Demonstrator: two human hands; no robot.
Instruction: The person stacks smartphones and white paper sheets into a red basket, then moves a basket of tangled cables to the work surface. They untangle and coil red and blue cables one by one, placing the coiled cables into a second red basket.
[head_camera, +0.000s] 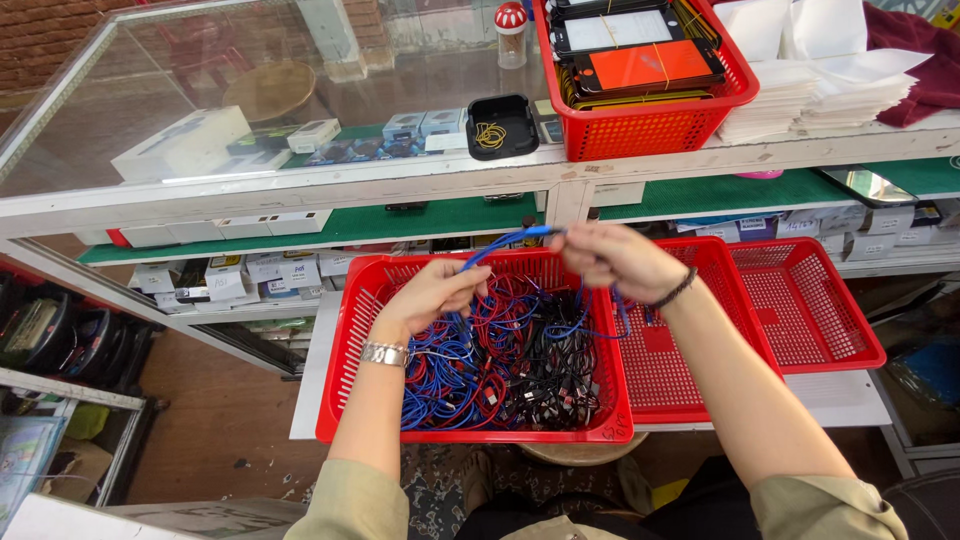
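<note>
So both hands are up over the red basket (345, 395) full of tangled cables (500, 370); a blue cable (505, 241) is stretched between them. The left hand (432, 295) is closed around the lower end, just above the pile; the right hand (612, 256) pinches the other end over the basket's far edge. Looks like the pulling-one-free stage; the next bit wants a gentle lift, since the blue, red and black leads are knotted together. Two empty red baskets (830, 300) sit at the right.

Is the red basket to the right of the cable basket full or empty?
Empty. The right red basket shows only its bare mesh floor, while the basket under the hands is heaped with blue, red and black cables.
</note>
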